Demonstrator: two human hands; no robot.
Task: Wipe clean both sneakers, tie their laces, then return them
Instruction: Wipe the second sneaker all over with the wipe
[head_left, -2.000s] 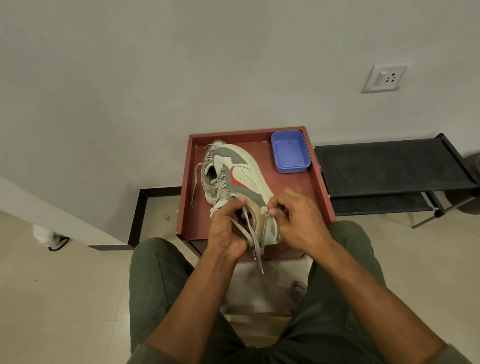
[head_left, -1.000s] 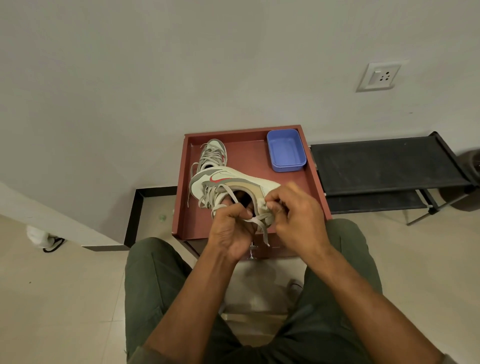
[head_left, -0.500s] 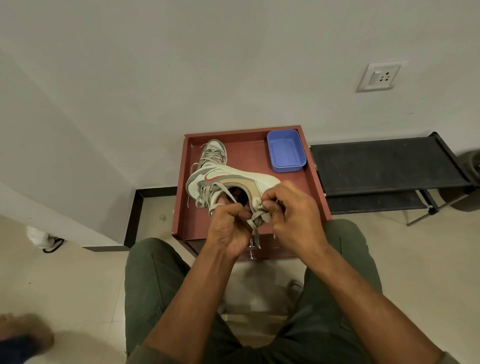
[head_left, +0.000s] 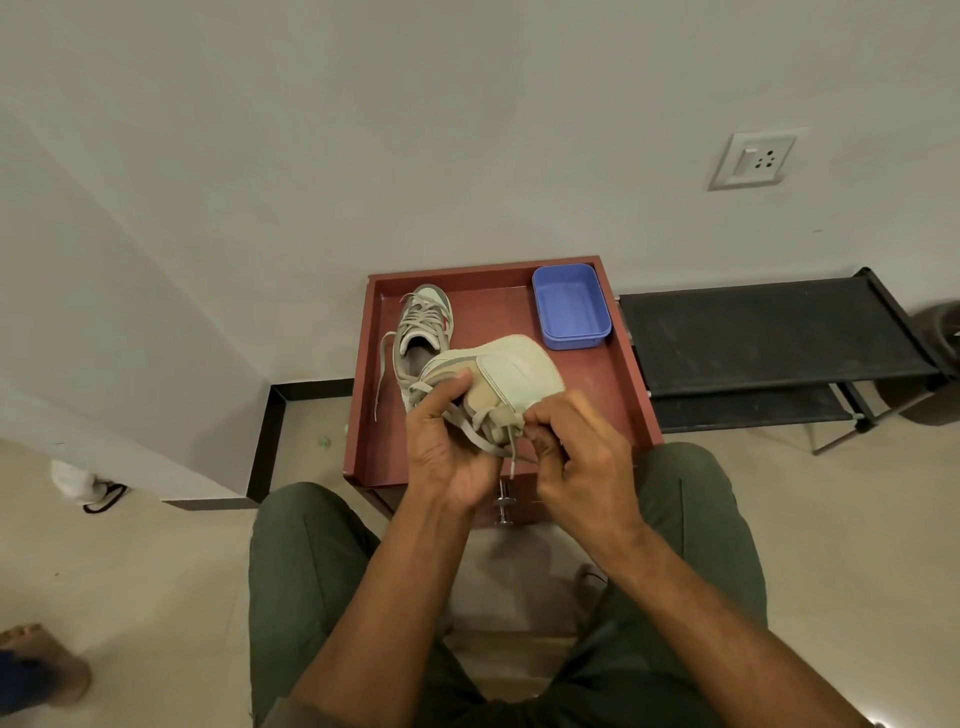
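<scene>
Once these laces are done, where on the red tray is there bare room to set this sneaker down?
Bare floor of the red tray shows on its right side, between the blue tub and the near rim, right of the held sneaker. A smaller strip lies between the second sneaker and the tub. The left side is crowded by that sneaker and its loose lace.

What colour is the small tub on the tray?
Blue; the tub shows clearly in the head view.

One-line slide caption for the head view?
Both hands, left hand and right hand, working the laces of a held sneaker over a red tray.
</scene>
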